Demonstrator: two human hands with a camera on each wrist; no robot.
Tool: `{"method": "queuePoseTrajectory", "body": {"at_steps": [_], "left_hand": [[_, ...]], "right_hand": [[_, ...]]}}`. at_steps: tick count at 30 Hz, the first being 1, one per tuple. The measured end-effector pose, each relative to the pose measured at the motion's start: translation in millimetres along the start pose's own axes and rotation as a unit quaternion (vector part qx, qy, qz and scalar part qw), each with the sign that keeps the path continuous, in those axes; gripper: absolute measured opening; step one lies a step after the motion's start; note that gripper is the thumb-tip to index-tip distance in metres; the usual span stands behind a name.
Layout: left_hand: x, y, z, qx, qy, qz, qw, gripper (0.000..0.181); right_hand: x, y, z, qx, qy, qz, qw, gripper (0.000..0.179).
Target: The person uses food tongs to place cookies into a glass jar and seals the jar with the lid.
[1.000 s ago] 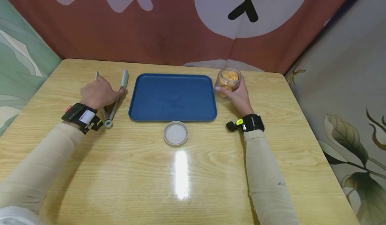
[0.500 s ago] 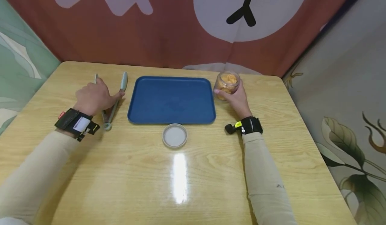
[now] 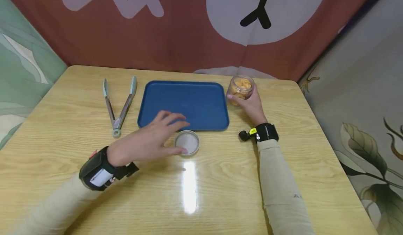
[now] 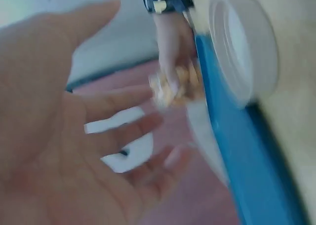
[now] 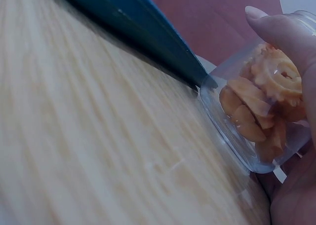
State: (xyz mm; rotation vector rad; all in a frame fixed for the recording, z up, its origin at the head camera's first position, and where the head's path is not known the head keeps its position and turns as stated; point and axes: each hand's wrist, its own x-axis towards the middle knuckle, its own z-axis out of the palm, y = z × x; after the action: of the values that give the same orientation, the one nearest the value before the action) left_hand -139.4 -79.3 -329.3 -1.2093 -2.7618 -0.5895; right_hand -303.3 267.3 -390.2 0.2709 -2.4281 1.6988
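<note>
My right hand (image 3: 252, 103) grips a clear jar (image 3: 234, 94) of orange-brown, cookie-like pieces (image 5: 247, 111) at the tray's right end; its top stands open. My left hand (image 3: 151, 137) reaches over the table with fingers spread and nothing in them, thumb tip at the edge of a round whitish lid (image 3: 188, 142). In the left wrist view the lid (image 4: 264, 52) lies beyond the open palm. A pair of tongs (image 3: 118, 117) with pale blue tips lies spread at the left, apart from the hand.
A blue rectangular tray (image 3: 201, 105) lies at the middle back of the wooden table (image 3: 226, 186), the lid just in front of it. A red-brown cloth (image 3: 176, 42) with a printed face hangs behind the table's far edge.
My left hand has left the tongs and moved right and nearer, over to the lid. The tongs stay on the table. My right hand keeps its grip on the jar.
</note>
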Motion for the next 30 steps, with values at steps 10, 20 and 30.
{"method": "queuePoseTrajectory", "body": {"at_steps": [10, 20, 30], "left_hand": [[17.1, 19.2, 50.0, 0.055, 0.008, 0.017, 0.9983, 0.079], [14.6, 29.9, 65.8, 0.132, 0.019, -0.056, 0.9894, 0.084], [15.6, 27.3, 52.2, 0.126, -0.038, -0.125, 0.9834, 0.072]], "right_hand": [[7.8, 20, 3, -0.014, -0.005, -0.011, 0.9998, 0.093], [7.2, 19, 4, -0.009, 0.003, -0.007, 0.9999, 0.096], [3.7, 15, -2, -0.007, 0.004, -0.002, 1.0, 0.093]]}}
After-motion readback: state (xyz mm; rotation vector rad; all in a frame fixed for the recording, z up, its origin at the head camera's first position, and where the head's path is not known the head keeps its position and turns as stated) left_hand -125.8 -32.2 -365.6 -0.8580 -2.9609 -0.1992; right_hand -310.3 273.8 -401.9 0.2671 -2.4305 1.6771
